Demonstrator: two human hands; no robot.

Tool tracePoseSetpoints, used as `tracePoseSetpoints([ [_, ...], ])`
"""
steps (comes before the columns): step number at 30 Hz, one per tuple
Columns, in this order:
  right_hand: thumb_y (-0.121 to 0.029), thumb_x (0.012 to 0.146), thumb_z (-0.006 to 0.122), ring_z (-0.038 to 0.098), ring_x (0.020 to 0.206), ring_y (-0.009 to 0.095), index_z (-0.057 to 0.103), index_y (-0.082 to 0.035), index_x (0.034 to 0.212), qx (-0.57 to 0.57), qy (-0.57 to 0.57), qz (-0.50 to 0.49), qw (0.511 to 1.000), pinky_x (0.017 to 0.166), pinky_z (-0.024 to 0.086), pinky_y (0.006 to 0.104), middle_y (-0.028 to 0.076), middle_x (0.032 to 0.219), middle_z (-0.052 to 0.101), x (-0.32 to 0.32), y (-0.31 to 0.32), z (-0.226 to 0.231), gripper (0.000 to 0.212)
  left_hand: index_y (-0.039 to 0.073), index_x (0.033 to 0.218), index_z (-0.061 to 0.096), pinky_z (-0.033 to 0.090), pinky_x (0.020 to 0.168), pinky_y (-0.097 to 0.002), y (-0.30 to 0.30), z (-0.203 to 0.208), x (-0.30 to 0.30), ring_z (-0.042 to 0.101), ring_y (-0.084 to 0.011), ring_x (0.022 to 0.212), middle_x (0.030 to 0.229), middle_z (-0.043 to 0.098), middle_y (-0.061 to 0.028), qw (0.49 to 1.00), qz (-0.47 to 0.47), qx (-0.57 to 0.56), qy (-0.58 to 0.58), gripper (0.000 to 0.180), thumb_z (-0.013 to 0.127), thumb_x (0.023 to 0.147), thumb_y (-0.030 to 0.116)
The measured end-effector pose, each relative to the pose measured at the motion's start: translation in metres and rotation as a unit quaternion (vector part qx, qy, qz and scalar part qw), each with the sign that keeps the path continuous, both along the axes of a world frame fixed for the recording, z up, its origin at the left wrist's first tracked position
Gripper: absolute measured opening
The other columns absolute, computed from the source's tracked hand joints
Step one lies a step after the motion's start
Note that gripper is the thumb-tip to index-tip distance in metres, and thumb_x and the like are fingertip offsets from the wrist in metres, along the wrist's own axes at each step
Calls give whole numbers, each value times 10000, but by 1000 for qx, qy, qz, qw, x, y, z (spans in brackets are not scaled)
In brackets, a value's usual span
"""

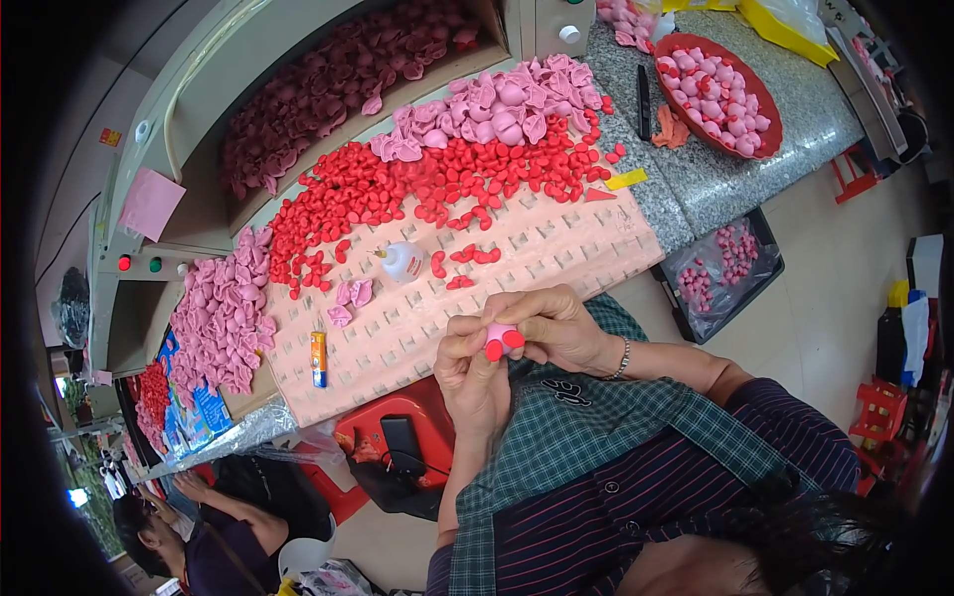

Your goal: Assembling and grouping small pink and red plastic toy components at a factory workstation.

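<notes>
Between my two hands, just off the table's near edge, is a small pink figure (505, 335) with two red oval feet facing up. My left hand (465, 366) pinches it from the left with thumb and fingers. From the right, the fingers of my right hand (558, 323) press on its pink part. On the patterned table cover lie a white squeeze bottle (401, 261) with a thin tip and a few loose red pieces (463, 254). Some pink pieces (348, 299) sit left of the bottle. Farther back is a broad heap of red pieces (397, 179).
Pink parts are piled behind the red ones (502, 104) and at the left (219, 308). An orange and blue tube (318, 360) lies near the front edge. A red bowl (771, 127) of pink figures stands right; a black crate (770, 260) is below. Another person (234, 526) sits lower left.
</notes>
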State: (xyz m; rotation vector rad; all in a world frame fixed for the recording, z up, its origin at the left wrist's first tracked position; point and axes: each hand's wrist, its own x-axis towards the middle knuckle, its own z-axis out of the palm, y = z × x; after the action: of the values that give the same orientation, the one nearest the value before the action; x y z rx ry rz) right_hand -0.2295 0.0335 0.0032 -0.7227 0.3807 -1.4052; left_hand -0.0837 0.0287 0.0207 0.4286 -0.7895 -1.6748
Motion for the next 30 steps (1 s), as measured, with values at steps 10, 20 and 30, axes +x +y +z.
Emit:
tracePoseSetpoints([
  [10,-133,993,601,608,710,99,700,-25,1141,49,19,-12,999,461,402,163,175,1098,661,3,-2,-2,209,47,1121,619,508,787,-345,-3,-2,-2,605,-222,895,1102,565,-102,1000,2,8,16,169,622,953,30],
  [20,-57,964,622,603,721,81,688,-7,1166,30,46,-34,998,477,402,167,178,1141,666,3,-1,-4,218,52,1152,619,506,844,-334,-3,-1,-2,611,-214,967,1136,585,-111,999,-9,15,29,184,602,970,36],
  [30,4,909,687,639,897,89,658,2,1151,-85,105,-98,986,751,533,229,142,1196,669,1,-1,11,244,53,1080,654,492,891,-319,-6,-6,1,592,-186,1019,1115,582,-104,1000,7,-18,-22,154,647,935,2],
])
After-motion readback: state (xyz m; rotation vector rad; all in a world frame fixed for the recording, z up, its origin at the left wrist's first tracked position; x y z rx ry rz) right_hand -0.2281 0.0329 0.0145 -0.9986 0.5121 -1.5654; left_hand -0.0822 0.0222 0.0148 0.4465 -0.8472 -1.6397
